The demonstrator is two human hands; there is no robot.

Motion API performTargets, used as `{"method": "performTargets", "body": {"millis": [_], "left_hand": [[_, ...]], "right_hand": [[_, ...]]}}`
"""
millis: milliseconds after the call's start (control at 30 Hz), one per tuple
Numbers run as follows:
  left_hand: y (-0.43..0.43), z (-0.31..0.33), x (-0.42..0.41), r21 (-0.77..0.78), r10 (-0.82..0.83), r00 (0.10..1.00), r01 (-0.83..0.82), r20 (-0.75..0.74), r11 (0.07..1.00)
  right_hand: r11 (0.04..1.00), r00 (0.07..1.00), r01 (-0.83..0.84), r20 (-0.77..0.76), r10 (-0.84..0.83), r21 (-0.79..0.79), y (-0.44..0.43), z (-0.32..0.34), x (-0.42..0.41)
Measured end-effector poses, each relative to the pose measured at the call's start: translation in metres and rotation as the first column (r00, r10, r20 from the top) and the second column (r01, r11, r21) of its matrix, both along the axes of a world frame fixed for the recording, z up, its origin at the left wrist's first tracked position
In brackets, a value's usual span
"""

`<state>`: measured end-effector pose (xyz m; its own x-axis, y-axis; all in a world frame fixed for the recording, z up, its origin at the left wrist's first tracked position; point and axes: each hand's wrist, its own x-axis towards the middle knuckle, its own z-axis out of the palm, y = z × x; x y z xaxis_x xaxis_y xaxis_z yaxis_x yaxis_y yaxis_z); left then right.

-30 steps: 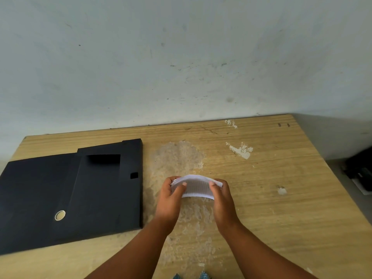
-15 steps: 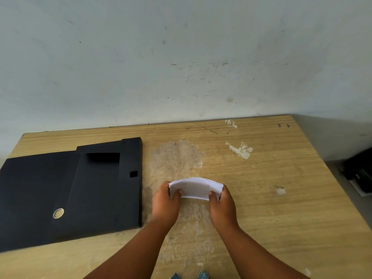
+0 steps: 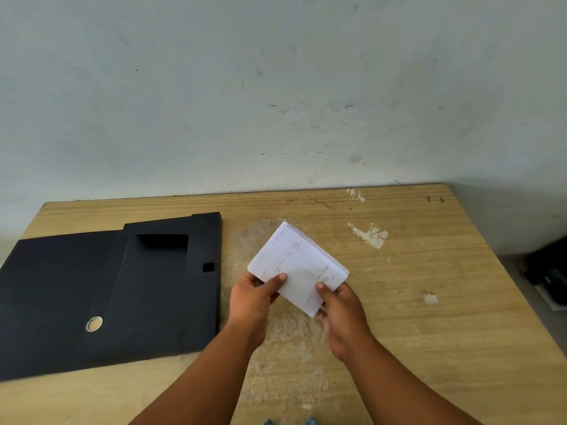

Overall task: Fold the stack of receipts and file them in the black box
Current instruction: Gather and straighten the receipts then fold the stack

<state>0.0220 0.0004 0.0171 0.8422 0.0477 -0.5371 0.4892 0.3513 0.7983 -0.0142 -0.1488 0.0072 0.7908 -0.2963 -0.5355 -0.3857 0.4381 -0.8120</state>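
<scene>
Table (image 3: 429,332): box (image 3: 107,296) (shut); hands (image 3: 251,299) hold receipts (image 3: 297,265).

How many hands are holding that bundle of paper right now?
2. The left hand pinches the receipts at their lower left edge; the right hand grips the lower right corner. Both hold the bundle above the table, right of the black box.

Receipts (image 3: 299,266), earlier bowed, now flattened and tilted.

Plain office-like room; worn wooden desk (image 3: 429,317), black box (image 3: 92,302) file, scuffed pale wall (image 3: 276,87)
</scene>
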Motion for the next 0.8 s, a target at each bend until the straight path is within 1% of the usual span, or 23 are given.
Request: {"method": "performTargets", "body": {"millis": [67,100,133,200,267,300,367,467,567,667,800], "left_hand": [[-0.006,0.004,-0.002,-0.071,0.004,0.998,0.000,0.056,0.997],[-0.007,0.007,-0.002,-0.060,0.014,0.996,-0.008,0.093,0.998],[-0.007,0.009,-0.001,-0.008,0.016,0.991,-0.016,0.130,1.000],[-0.004,0.013,0.002,0.145,-0.010,0.978,-0.020,0.206,0.989],[-0.001,0.017,0.004,0.268,-0.066,0.961,-0.009,0.269,0.963],[0.000,0.018,0.005,0.327,-0.108,0.952,0.009,0.287,0.945],[0.000,0.018,0.005,0.451,-0.205,0.932,0.051,0.300,0.891],[0.000,0.013,0.004,0.588,-0.332,0.901,0.112,0.281,0.801],[-0.002,0.007,0.001,0.649,-0.396,0.882,0.147,0.256,0.746],[-0.003,0.000,0.002,0.657,-0.374,0.892,0.124,0.255,0.743],[-0.005,-0.013,0.000,0.645,-0.344,0.910,0.122,0.230,0.754]], "right_hand": [[0.989,1.000,0.019,0.000,-0.020,0.144,0.008,0.003,0.004],[0.987,1.000,0.023,0.003,-0.023,0.160,0.011,0.004,0.004],[0.993,1.000,0.026,0.006,-0.026,0.112,0.012,0.006,0.005],[0.996,0.999,0.042,0.012,-0.041,-0.080,0.010,0.009,0.006],[0.972,0.998,0.060,0.032,-0.054,-0.226,0.005,0.011,0.007],[0.953,0.998,0.048,0.049,-0.035,-0.299,0.002,0.012,0.009],[0.900,0.995,-0.029,0.074,0.068,-0.434,-0.002,0.015,0.012],[0.844,0.968,-0.138,0.108,0.225,-0.518,-0.006,0.020,0.019],[0.771,0.953,-0.145,0.121,0.277,-0.620,-0.008,0.023,0.022],[0.720,0.944,-0.139,0.128,0.304,-0.680,-0.005,0.019,0.017],[0.669,0.958,-0.101,0.109,0.264,-0.736,0.005,-0.001,0.007]]}}
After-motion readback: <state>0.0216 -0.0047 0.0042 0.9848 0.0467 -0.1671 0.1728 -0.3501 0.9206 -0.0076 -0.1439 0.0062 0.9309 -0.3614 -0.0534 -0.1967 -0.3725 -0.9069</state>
